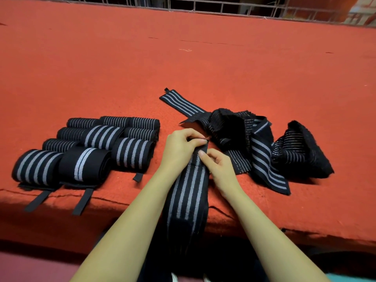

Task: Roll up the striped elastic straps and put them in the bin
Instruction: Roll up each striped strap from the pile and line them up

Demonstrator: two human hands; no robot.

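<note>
Orange-red felt covers the table point(183, 58), and the person has one striped elastic strap point(189, 192) lying flat over the near edge, with its tail hanging down toward the lap. The left hand point(181, 145) pinches the strap's far end between thumb and fingers. The right hand point(217, 167) pinches that same end just beside it, fingers curled. Rolled straps point(91, 147) sit packed together on the left, a few tabs poking out. A messy pile of loose straps point(254, 143) lies on the right, near the hands.

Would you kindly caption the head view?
Left hand and right hand pinch a striped strap between rolled straps and loose straps.
</note>
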